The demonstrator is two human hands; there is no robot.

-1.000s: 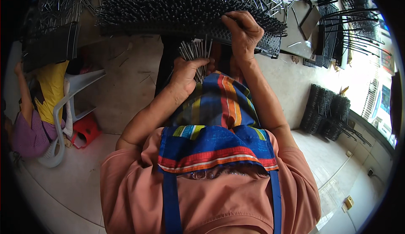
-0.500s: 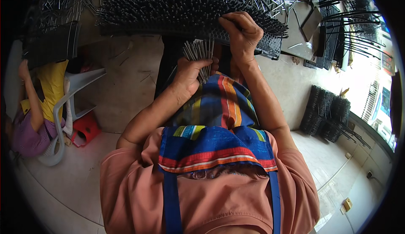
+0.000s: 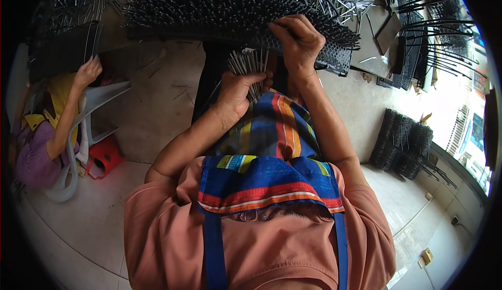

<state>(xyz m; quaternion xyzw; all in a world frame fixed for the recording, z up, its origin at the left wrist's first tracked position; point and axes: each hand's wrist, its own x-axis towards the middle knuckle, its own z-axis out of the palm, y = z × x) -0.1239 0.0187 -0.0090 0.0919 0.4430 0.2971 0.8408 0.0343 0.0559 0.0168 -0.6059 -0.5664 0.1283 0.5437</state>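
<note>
Left hand [image 3: 235, 88] clamps one rod bundle [image 3: 244, 64]; right hand [image 3: 302, 45] pinches together over one rack [image 3: 335, 60].

held bundle [image 3: 244, 62]: 1 | rod-filled rack [image 3: 334, 57]: 1 (rods [image 3: 209, 10] too many to count) | chair [image 3: 104, 99]: 1 | co-worker [image 3: 39, 151]: 1

Left hand [image 3: 234, 89] has a fistful of thin metal rods [image 3: 242, 63], right hand [image 3: 301, 43] is pinching over a perforated rack [image 3: 336, 59] bristling with dark pins [image 3: 209, 12]. Co-worker in purple [image 3: 39, 159] is off left, one hand [image 3: 89, 72] at a dark panel [image 3: 60, 52].

Left hand [image 3: 234, 88] curled in a grip, right hand [image 3: 302, 45] farther forward, fingers [image 3: 293, 24] pinched
</note>
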